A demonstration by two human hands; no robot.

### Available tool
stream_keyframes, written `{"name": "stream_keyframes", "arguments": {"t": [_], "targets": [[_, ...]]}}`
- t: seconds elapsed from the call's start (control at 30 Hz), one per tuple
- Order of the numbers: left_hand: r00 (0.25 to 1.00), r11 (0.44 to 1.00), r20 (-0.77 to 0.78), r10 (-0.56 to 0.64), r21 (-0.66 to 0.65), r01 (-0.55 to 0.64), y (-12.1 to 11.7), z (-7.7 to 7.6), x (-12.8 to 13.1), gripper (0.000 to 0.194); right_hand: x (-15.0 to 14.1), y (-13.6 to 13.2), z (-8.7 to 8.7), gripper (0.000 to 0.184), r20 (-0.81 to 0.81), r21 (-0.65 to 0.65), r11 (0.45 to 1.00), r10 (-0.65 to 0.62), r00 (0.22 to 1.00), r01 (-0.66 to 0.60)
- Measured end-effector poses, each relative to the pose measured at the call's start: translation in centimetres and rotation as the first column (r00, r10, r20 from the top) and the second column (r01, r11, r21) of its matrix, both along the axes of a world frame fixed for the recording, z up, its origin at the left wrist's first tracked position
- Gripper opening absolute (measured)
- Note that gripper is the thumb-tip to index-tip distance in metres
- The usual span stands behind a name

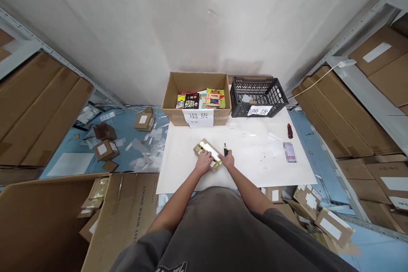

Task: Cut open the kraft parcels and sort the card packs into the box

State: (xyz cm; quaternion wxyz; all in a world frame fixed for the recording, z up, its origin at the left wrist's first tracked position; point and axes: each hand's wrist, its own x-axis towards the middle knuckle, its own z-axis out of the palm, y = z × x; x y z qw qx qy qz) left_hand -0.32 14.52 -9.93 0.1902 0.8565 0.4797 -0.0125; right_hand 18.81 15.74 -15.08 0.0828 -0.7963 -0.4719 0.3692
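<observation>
A small brown cardboard parcel (204, 149) with a white label lies on the white table (255, 157) in front of me. My left hand (204, 162) rests on its near end, fingers curled over it. My right hand (227, 160) is closed round a small black and yellow cutter (225, 149), its tip pointing away from me, right beside the parcel's right edge.
An open cardboard box (195, 93) of colourful booklets and a black plastic crate (257, 95), each with a paper sign, stand at the table's far edge. A red-and-black cutter (290, 131) lies at the right. Small parcels and large cartons crowd the floor and shelves.
</observation>
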Motion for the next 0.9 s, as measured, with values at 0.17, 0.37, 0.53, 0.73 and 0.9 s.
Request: {"name": "stream_keyframes", "arguments": {"t": [0.17,0.37,0.53,0.73,0.9], "targets": [[0.992,0.993,-0.033,0.118,-0.025,-0.119,-1.6,-1.3,-1.8,0.058,-2.1,2.3,0.6,0.056,-0.075,0.041,0.991,0.132,0.988,-0.129],[0.988,0.985,-0.076,0.138,-0.095,-0.144,-1.1,-1.7,-1.8,0.062,2.3,-0.5,1.8,0.037,-0.295,0.191,0.928,0.365,0.883,-0.32],[0.988,0.986,-0.061,0.14,-0.085,-0.145,-0.8,-1.5,-1.6,0.067,4.8,-1.5,3.3,0.027,-0.282,-0.002,0.776,0.605,0.745,-0.631],[0.985,0.981,-0.07,0.156,-0.103,-0.163,-0.5,-1.4,-1.5,0.069,3.7,1.0,4.3,0.017,-0.059,-0.049,0.755,0.652,0.756,-0.654],[0.983,0.978,-0.062,0.171,-0.108,-0.177,-0.4,-1.5,-1.5,0.073,4.2,-1.2,3.8,0.028,-0.309,-0.173,0.802,0.507,0.805,-0.572]]}}
